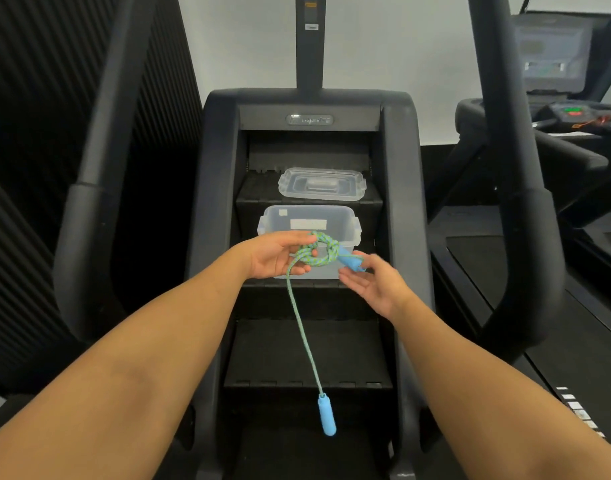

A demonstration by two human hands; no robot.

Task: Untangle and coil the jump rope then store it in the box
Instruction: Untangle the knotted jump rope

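Head view, looking forward and down: a braided jump rope [318,252], green flecked with blue, is gathered into a small round coil held over the near rim of the box [273,223]. The box is a clear, rounded-corner plastic tub with a white label on its far wall, sitting open on a black ribbed step of a stair machine [307,351]. Its lid [322,184], the same clear plastic with a moulded recess in the middle, lies flat on the next step up, apart from the box.

The left hand [280,254] has its thumb and fingers closed around the left side of the coil, pinching the loops together. The right hand [373,282] is beside the coil with palm up and fingers spread loosely; one smooth light-blue handle [351,263] lies across its fingertips, its long axis running from upper left to lower right. Whether those fingers actually grip it cannot be told.

From the coil a single strand drops almost straight down, bending slightly to the right, and ends in the second blue handle [326,414]. That handle is a rounded capsule shape, hanging nearly vertical with its free end pointing down in front of the lower steps.
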